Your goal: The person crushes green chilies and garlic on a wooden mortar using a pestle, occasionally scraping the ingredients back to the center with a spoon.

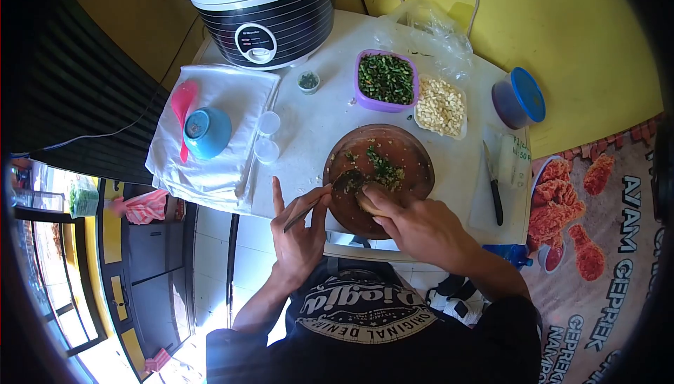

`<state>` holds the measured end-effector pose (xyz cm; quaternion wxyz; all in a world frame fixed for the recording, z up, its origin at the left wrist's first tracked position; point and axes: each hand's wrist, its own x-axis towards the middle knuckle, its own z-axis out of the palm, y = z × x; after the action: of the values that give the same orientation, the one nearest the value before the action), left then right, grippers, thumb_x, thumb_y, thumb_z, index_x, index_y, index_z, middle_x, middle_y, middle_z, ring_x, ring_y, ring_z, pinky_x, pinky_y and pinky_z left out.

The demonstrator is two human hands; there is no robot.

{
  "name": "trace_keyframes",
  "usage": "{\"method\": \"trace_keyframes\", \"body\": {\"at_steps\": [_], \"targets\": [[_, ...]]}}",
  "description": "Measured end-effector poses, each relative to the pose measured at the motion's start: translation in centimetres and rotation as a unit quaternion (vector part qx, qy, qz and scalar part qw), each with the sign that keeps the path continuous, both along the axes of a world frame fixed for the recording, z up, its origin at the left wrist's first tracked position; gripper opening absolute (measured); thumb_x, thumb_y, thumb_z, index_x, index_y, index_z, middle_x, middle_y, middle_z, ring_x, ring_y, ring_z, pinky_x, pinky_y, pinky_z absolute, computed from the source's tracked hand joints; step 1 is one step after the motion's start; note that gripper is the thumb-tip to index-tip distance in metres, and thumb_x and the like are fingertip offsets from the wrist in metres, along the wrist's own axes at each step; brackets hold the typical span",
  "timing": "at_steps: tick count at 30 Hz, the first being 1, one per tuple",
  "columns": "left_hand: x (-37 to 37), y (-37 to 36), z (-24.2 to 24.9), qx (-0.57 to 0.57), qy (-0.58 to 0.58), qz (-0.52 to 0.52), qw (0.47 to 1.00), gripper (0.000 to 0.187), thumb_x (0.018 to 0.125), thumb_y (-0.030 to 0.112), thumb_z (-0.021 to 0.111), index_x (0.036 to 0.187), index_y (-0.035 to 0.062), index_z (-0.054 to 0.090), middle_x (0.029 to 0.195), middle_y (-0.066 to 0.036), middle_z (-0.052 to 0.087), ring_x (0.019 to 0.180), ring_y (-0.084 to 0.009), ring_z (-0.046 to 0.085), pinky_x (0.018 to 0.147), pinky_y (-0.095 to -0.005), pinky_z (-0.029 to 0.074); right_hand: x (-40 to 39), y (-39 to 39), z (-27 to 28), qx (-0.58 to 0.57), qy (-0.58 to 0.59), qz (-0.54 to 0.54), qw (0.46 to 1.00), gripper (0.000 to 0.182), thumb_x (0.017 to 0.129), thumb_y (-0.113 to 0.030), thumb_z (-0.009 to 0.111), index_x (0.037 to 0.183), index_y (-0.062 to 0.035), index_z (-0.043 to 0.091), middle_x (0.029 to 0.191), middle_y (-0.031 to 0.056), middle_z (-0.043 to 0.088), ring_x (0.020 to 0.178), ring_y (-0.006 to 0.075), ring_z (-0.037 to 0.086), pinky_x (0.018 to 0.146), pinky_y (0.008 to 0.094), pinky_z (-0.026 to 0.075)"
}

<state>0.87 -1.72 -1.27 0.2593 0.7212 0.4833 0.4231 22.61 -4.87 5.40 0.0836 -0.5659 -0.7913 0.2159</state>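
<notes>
A round brown mortar (pixel 419 166) stands near the table's front edge with chopped green and pale bits (pixel 382 168) in it. My left hand (pixel 300 229), at the mortar's left rim, grips the handle of a spoon (pixel 298 220); the spoon's dark bowl end is inside the mortar. My right hand (pixel 414 226) reaches over the front right of the mortar, its fingers wrapped round a pale brown pestle (pixel 371 205) that is mostly hidden. Behind the mortar are a purple tub of chopped greens (pixel 385 81) and a clear tub of pale chopped pieces (pixel 440 107).
A rice cooker (pixel 263 19) stands at the back left. A blue bowl (pixel 207 133) and pink spoon (pixel 184 114) lie on white plastic sheets (pixel 232 89). Small clear cups (pixel 267 151) are beside them. A knife (pixel 494 184) and blue-lidded tub (pixel 518 98) are right.
</notes>
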Motion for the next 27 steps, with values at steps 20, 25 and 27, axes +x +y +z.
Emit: {"method": "trace_keyframes", "body": {"at_steps": [20,25,27], "targets": [[0.1,1.2,0.1,0.064,0.052,0.022,0.996,0.014,0.089,-0.002,0.069,0.102,0.0012,0.071,0.084,-0.010,0.076,0.070,-0.0256,0.074,0.121,-0.0598,0.022,-0.3,2.5,-1.2,-0.023,0.032,-0.016,0.999,0.049,0.099,-0.025,0.059,0.143,-0.0068,0.047,0.070,0.0217,0.067,0.063,0.0417,0.068,0.061,0.0503,0.055],[0.2,1.1,0.1,0.079,0.037,0.019,0.996,0.010,0.090,-0.001,0.069,0.100,-0.0001,0.071,0.089,-0.010,0.077,0.072,-0.0257,0.075,0.122,-0.0597,0.020,3.7,2.2,-2.2,-0.113,0.239,-0.074,0.962,0.053,0.105,-0.028,0.052,0.153,-0.0090,0.039,0.078,0.0173,0.068,0.060,0.0303,0.067,0.061,0.0423,0.052],[0.3,0.7,0.3,0.051,0.021,0.039,0.998,0.007,0.091,0.000,0.069,0.097,0.0011,0.072,0.091,-0.010,0.077,0.075,-0.0266,0.075,0.122,-0.0598,0.019,4.3,0.2,-1.9,-0.206,0.324,-0.184,0.905,0.051,0.108,-0.027,0.050,0.155,-0.0102,0.038,0.072,0.0052,0.059,0.054,0.0129,0.055,0.055,0.0299,0.047]]}}
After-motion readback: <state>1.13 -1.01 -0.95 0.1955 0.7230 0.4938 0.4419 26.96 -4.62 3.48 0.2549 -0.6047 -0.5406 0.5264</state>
